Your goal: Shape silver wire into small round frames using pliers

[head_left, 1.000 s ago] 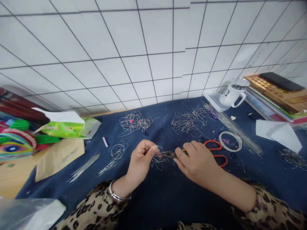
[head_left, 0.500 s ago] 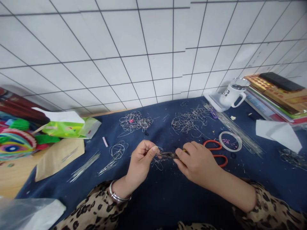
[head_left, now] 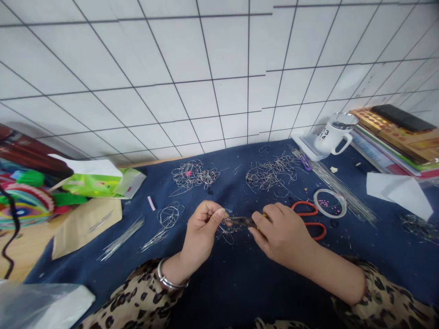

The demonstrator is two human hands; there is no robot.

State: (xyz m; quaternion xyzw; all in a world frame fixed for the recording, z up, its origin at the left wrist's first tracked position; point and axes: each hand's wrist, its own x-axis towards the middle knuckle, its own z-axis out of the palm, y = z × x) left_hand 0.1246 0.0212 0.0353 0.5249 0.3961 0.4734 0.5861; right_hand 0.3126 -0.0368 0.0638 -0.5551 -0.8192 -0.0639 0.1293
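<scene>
My left hand (head_left: 202,230) pinches a small piece of thin wire (head_left: 227,234), its thumb and index finger pressed together. My right hand (head_left: 283,233) is wrapped round the yellow handles of dark pliers (head_left: 242,221). The jaws of the pliers reach left to my left fingertips and meet the wire there; whether they are closed on it is too small to tell. Below the jaws, fine wire loops hang or lie over the dark blue cloth (head_left: 219,288). Red-handled scissors (head_left: 317,230) lie just right of my right hand, partly hidden by it.
Tangled wire heaps (head_left: 195,176) (head_left: 270,173) lie behind my hands. Straight wires (head_left: 123,238) are at the left and more (head_left: 343,192) at the right, by a ring-shaped dish (head_left: 329,203) with pink beads. A white mug (head_left: 334,135) and books (head_left: 394,141) stand back right.
A dark cord has come into view at the left edge. The view has shifted very slightly; both hands keep their hold and place.
</scene>
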